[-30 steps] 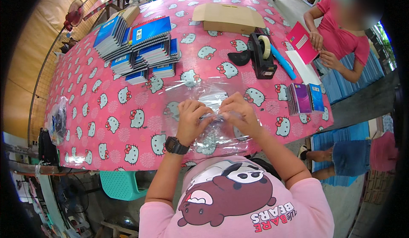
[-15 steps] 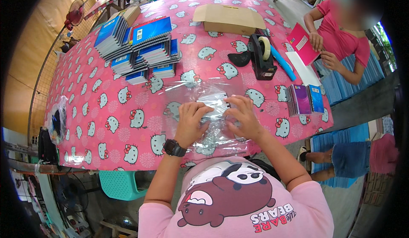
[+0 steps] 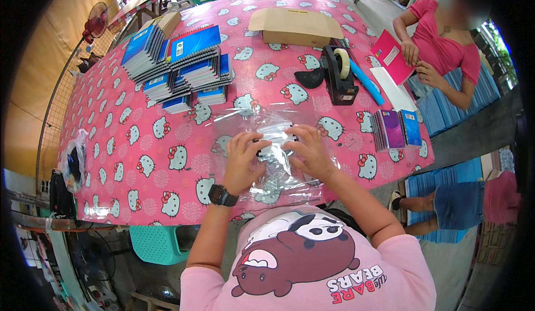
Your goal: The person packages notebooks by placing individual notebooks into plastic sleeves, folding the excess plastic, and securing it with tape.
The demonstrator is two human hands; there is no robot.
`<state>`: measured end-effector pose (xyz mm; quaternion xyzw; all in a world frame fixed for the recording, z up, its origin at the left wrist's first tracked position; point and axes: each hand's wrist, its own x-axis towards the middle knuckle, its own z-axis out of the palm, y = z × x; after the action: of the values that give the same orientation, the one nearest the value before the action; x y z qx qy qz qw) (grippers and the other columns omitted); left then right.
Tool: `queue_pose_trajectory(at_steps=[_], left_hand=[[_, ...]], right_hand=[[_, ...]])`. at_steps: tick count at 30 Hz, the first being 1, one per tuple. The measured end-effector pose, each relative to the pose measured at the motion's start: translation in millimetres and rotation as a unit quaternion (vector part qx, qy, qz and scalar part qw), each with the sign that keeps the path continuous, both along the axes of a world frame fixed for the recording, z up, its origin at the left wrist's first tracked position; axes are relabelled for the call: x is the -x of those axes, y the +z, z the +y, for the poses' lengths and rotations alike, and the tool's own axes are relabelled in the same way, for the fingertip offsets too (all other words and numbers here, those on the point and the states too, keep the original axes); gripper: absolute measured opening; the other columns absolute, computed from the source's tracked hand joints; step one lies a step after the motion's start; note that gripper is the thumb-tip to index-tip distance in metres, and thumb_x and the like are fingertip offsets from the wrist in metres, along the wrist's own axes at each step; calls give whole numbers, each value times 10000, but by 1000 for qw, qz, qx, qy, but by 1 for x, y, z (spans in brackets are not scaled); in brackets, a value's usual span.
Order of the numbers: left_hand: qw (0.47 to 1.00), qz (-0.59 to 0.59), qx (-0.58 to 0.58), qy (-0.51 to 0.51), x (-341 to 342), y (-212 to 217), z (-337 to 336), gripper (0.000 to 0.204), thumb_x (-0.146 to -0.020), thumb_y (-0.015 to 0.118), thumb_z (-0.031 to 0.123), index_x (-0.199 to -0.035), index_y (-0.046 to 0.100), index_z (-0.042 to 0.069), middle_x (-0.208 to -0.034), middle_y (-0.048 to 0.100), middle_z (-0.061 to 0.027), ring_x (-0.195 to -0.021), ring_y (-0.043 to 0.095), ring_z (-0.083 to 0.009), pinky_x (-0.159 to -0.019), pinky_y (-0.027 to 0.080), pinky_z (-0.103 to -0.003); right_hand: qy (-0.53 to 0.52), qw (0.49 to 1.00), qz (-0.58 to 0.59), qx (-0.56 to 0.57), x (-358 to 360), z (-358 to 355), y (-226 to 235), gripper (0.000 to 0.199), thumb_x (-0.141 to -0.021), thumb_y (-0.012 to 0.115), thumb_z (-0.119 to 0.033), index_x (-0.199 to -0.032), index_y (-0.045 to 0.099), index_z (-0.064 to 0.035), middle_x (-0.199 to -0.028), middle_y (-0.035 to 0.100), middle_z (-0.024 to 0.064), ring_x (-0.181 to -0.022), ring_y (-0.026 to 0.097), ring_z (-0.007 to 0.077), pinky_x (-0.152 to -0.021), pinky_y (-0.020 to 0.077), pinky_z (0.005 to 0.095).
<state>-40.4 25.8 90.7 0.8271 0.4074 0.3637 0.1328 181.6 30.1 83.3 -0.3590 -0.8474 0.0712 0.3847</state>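
In front of me on the table lies crumpled clear plastic (image 3: pixel 278 185), glossy with glare, spread flat toward its far side. Under or inside it, between my hands, is a small white item with dark edges (image 3: pixel 273 131); its kind is hard to make out through the shine. My left hand (image 3: pixel 242 158), watch on the wrist, has bent fingers holding the plastic at the item's left edge. At the right edge, my right hand (image 3: pixel 309 152) grips the plastic with curled fingers, its thumb lower and nearer me.
Stacked spiral notebooks (image 3: pixel 195 49) stand far left. Beyond the plastic are a cardboard box (image 3: pixel 295 29), a black tape dispenser (image 3: pixel 340 79) and a blue roll (image 3: pixel 368 82). Small purple and blue notebooks (image 3: pixel 393 128) lie right. A co-worker (image 3: pixel 446 49) holds a red notebook (image 3: pixel 393 57).
Both my hands have shifted slightly; the right hand has come a little inward and its fingers are more curled over the plastic. The co-worker still holds the red notebook.
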Motion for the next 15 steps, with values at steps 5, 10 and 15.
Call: queue_pose_trajectory(at_steps=[5, 10, 15], left_hand=[[999, -25, -23, 26, -12, 2, 4, 308, -618, 728, 141, -914, 646, 141, -937, 551, -35, -934, 478, -247, -827, 321, -397], [998, -55, -30, 32, -15, -3, 6, 202, -661, 731, 165, -844, 655, 129, -822, 535, -17, -856, 468, -226, -794, 310, -380], [994, -94, -27, 39, -20, -4, 7, 226, -674, 737, 184, -881, 660, 136, -788, 533, -3, -823, 457, -206, -787, 297, -362]], right_hand=[[78, 993, 56, 70, -3, 15, 5, 259, -694, 690, -154, -933, 612, -90, -1096, 564, 64, -1030, 473, 264, -878, 341, 402], [103, 979, 101, 143, 0, 12, 23, 193, -707, 713, -173, -849, 626, -75, -995, 594, 43, -970, 488, 250, -820, 383, 381], [34, 991, 83, 96, 4, 17, 3, 263, -666, 748, -154, -866, 605, -62, -950, 600, 46, -930, 483, 242, -808, 402, 365]])
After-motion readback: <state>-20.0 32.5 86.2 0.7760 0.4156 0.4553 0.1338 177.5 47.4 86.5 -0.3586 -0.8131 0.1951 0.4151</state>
